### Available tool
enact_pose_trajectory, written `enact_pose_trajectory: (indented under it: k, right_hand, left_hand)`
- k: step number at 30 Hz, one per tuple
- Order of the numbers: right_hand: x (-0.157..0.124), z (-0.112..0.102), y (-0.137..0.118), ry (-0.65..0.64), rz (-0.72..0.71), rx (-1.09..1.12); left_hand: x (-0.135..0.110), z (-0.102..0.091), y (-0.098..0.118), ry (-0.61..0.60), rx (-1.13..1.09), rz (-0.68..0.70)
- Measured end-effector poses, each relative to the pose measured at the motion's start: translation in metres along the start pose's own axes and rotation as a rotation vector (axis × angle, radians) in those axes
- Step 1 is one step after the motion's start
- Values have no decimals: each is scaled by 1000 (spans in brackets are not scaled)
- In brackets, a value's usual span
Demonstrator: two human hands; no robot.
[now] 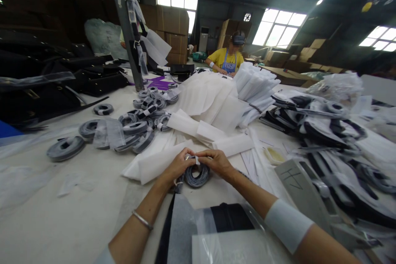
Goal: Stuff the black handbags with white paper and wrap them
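A coiled grey strap (198,178) rests at the middle of the table, with a small white piece at its top edge. My left hand (182,163) pinches the coil's upper left side. From the right, my right hand (218,161) closes finger and thumb at the white piece; what exactly each fingertip holds is too small to tell. Just in front of my body lies a clear plastic bag (222,231) with a black item and a white sheet in it. White foam sheets (163,161) lie right behind my hands.
Several coiled grey straps (66,148) are piled at left. Foam sheets (206,93) heap up behind. A grey tape dispenser (292,181) and black-and-white strap bundles (328,123) stand at right. Black bags (43,99) lie far left, near a metal post (125,29). A co-worker (229,60) sits opposite.
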State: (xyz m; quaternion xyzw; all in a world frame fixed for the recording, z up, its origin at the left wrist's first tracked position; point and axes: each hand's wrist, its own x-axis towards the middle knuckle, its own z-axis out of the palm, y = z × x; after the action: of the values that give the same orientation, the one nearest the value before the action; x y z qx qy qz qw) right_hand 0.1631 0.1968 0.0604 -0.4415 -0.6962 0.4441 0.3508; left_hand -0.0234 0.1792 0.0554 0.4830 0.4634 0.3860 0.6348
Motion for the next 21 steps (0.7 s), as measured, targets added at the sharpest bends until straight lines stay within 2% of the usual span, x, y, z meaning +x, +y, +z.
enact_pose_trajectory:
  k: [3,13,21]
  right_hand:
    - [2,0,-2,-12,-3,-12]
    - [4,-3,2,-45,59,-46]
    - [-9,4,-16,32,-94,-265]
  left_hand:
    - [0,-3,0,-49,18,13]
    - [6,-3,-5,-48,136,74]
    - [8,1,-7,-5,115,69]
